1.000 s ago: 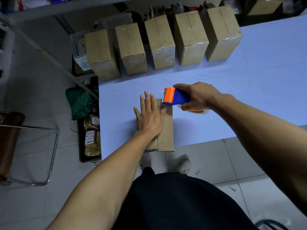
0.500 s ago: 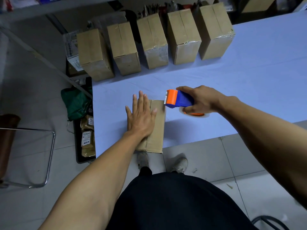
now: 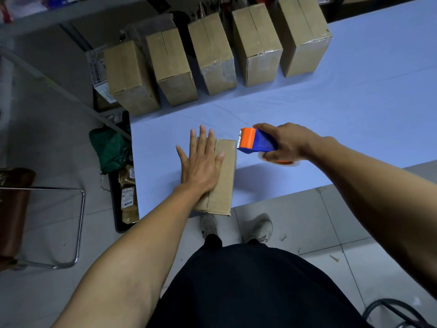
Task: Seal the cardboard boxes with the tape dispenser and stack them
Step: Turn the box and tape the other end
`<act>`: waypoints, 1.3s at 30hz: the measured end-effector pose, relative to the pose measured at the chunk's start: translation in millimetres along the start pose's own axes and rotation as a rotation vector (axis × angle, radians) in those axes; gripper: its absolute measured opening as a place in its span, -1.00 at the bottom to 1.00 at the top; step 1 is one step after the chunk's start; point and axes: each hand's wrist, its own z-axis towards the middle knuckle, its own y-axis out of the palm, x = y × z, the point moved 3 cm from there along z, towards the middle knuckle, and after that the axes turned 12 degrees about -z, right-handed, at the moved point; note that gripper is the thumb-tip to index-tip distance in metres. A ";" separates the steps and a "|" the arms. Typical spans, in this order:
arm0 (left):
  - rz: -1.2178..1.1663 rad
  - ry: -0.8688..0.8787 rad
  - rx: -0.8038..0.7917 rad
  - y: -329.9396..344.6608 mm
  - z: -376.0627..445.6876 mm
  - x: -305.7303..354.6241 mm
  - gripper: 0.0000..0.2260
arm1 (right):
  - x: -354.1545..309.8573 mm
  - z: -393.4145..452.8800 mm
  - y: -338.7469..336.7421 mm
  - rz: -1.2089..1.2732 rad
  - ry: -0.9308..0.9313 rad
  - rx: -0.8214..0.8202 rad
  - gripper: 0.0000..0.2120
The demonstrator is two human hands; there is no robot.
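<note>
Six cardboard boxes show on the pale blue table [image 3: 354, 95]. Five of them stand in a row [image 3: 212, 55] along the far left edge, side by side with narrow gaps between. The sixth, the near box [image 3: 224, 176], lies flat at the near edge of the table, its near end reaching just over that edge.

There are two hands. The left hand [image 3: 201, 162] lies flat on top of the near box with fingers straight and spread, pressing down and grasping nothing. The right hand [image 3: 286, 143] is curled round the one tape dispenser [image 3: 256, 144], blue with an orange head; its head sits at the far right corner of the near box, and the tape roll hangs below the hand.

On the floor left of the table lie a green bag [image 3: 110, 150] and a black tray [image 3: 123, 181] of packets. A metal-framed chair [image 3: 47, 223] stands further left.
</note>
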 end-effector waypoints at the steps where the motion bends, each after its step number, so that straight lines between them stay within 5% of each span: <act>1: 0.029 0.027 0.023 -1.1 1.2 -0.4 -0.44 | -1.8 1.3 1.0 -0.006 0.004 -0.007 -0.30; 7: 0.098 0.498 0.031 -4.9 0.1 11.6 -0.53 | -7.9 7.9 3.8 -0.035 0.035 -0.009 -0.29; 10: 0.087 0.423 -0.005 0.7 -3.5 25.6 -0.54 | -9.1 10.6 3.5 -0.049 0.055 -0.005 -0.27; 15: 0.076 0.333 -0.033 14.9 -9.4 29.5 -0.28 | -10.5 8.2 9.5 -0.017 0.057 0.004 -0.27; 39: 0.052 0.322 -0.028 11.5 -9.9 27.1 -0.33 | 0.8 -19.9 22.2 0.048 0.052 0.006 -0.23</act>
